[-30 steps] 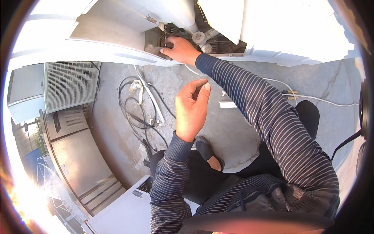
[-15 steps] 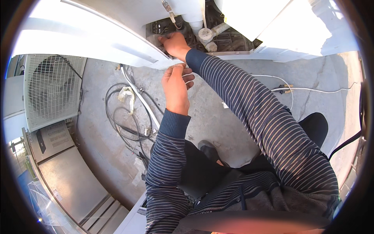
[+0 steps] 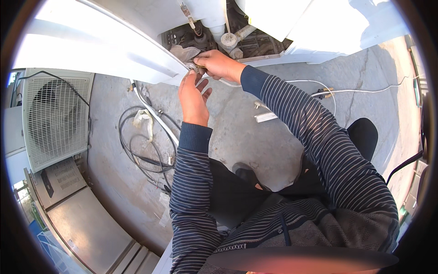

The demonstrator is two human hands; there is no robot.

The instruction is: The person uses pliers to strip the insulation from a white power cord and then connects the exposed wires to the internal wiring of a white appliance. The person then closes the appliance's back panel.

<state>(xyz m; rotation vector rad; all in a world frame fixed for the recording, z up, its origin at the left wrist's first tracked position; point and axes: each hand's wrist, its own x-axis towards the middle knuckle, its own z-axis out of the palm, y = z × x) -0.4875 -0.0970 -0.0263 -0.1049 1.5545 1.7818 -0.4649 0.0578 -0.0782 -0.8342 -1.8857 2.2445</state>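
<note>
My right hand (image 3: 221, 65) reaches to the lower opening of a white appliance (image 3: 109, 50). Its thumb and fingers pinch a thin yellowish wire-like piece (image 3: 200, 66). Close below, my left hand (image 3: 194, 102) has its thumb and index finger together near the same spot, the other fingers loosely curled. Whatever lies between its fingertips is too small and hidden to name. A crumpled translucent plastic piece (image 3: 184, 53) sits just beyond both hands at the opening's edge. Inside the opening are a grey-white pipe with a round cap (image 3: 228, 39) and a hanging connector (image 3: 187, 13).
Coiled black cable (image 3: 141, 157) and a white hose (image 3: 153, 112) lie on the concrete floor (image 3: 246, 137) at left. A white cord (image 3: 360, 91) runs across the right. An outdoor fan unit (image 3: 57, 118) and a metal cabinet (image 3: 86, 210) stand at far left.
My right hand has drawn back from the opening's left side toward my left hand, and the translucent plastic shows more. A white strip on the floor has come into view beside my right sleeve.
</note>
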